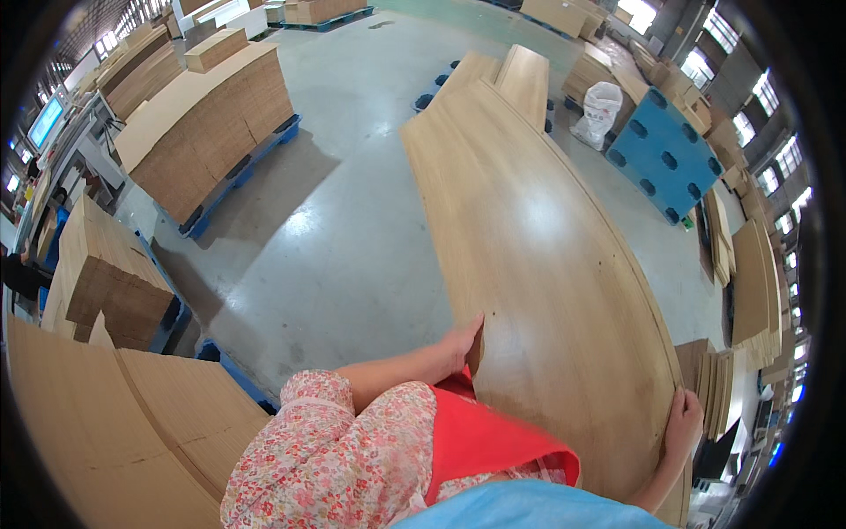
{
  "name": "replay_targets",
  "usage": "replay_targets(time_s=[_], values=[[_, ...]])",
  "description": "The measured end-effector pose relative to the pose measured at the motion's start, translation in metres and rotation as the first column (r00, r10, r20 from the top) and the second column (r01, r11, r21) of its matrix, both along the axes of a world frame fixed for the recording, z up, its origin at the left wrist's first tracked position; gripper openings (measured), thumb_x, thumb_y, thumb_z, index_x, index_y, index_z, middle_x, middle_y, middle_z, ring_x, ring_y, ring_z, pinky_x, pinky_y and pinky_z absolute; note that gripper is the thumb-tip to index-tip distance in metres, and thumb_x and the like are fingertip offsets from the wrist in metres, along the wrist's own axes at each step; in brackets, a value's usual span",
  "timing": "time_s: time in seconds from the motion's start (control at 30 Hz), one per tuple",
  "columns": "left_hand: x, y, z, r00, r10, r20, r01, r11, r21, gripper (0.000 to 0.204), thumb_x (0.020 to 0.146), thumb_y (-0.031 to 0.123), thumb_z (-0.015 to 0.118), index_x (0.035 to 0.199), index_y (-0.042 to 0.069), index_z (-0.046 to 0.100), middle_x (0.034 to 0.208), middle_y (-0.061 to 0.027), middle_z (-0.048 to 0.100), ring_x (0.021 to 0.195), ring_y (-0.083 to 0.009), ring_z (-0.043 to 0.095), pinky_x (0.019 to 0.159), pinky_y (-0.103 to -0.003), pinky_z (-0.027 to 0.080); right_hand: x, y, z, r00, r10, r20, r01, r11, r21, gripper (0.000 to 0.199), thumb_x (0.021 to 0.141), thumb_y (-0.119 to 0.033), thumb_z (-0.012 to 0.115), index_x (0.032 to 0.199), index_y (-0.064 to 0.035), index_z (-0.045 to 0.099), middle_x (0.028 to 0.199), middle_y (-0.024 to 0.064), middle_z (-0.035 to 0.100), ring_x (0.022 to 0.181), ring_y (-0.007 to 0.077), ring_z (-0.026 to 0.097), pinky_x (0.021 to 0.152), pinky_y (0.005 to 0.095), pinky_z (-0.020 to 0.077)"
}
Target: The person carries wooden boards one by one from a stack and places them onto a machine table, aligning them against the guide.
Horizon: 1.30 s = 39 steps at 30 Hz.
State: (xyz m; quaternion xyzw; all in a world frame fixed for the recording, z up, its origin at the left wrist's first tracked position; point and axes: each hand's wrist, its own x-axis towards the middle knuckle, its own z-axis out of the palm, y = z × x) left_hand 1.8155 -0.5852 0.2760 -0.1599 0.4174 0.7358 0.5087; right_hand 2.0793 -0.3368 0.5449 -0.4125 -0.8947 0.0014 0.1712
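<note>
A long wood-grain board (538,264) stretches away in front of me, from my waist toward the far floor. My left hand (464,344) grips its left edge, with the fingers partly hidden by that edge. On the opposite side my right hand (684,423) is closed around the right edge near my body. Small dark holes dot the board's surface. Beyond its far end lie two more wood-grain panels, a narrower one (526,81) at the right and another (467,78) at the left, with blue pallet parts showing beside them.
Stacks of brown boards (211,132) stand on blue pallets at the left, with another stack (123,286) nearer. Flat brown sheets (88,423) lie at lower left. A blue pallet (665,154) leans at the right beside a white sack (599,113). A screen (46,121) glows far left.
</note>
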Motion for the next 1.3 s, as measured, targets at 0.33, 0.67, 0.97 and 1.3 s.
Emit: replay_targets(time_s=[0.33, 0.67, 0.97, 1.3], values=[[-0.22, -0.02, 0.006, 0.982, 0.168, 0.082, -0.168, 0.986, -0.007, 0.053, 0.097, 0.045, 0.04, 0.13, 0.006, 0.045, 0.137, -0.0094, 0.046, 0.127, -0.0275, 0.04, 0.104, -0.047, 0.031, -0.28, 0.039, -0.009, 0.992, 0.119, 0.034, -0.119, 0.993, -0.005, 0.034, 0.091, -0.033, 0.051, 0.082, -0.0005, 0.056, 0.071, 0.0182, 0.056, 0.067, 0.0362, 0.054, 0.061, 0.0418, 0.0408], [-0.443, -0.078, 0.03, 0.983, 0.159, 0.095, -0.163, 0.986, 0.033, 0.055, 0.098, 0.047, 0.033, 0.137, 0.007, 0.038, 0.143, -0.0092, 0.038, 0.131, -0.0289, 0.034, 0.106, -0.05, 0.028, -0.521, -0.003, -0.006, 0.997, 0.064, 0.03, -0.059, 0.988, -0.144, 0.034, 0.091, -0.033, 0.052, 0.084, -0.0011, 0.059, 0.068, 0.0159, 0.057, 0.062, 0.0299, 0.052, 0.061, 0.0369, 0.0416], [-0.633, -0.073, -0.025, 0.962, 0.238, 0.134, -0.248, 0.967, 0.059, 0.053, 0.098, 0.043, 0.036, 0.135, 0.005, 0.04, 0.141, -0.0098, 0.041, 0.129, -0.0284, 0.036, 0.107, -0.049, 0.028, -0.72, 0.007, -0.015, 0.979, 0.163, 0.123, -0.146, 0.98, -0.136, 0.036, 0.091, -0.034, 0.051, 0.078, 0.0, 0.052, 0.072, 0.019, 0.055, 0.067, 0.0361, 0.051, 0.061, 0.0422, 0.0396], [-0.83, -0.06, -0.003, 0.944, 0.31, 0.115, -0.285, 0.938, -0.196, 0.049, 0.096, 0.041, 0.045, 0.123, 0.001, 0.048, 0.123, -0.0128, 0.055, 0.109, -0.0282, 0.053, 0.088, -0.046, 0.044, -0.916, 0.058, -0.053, 0.957, 0.289, 0.018, -0.287, 0.955, -0.077, 0.035, 0.092, -0.029, 0.049, 0.077, 0.0025, 0.051, 0.07, 0.0213, 0.05, 0.067, 0.0373, 0.049, 0.061, 0.0431, 0.0387]])
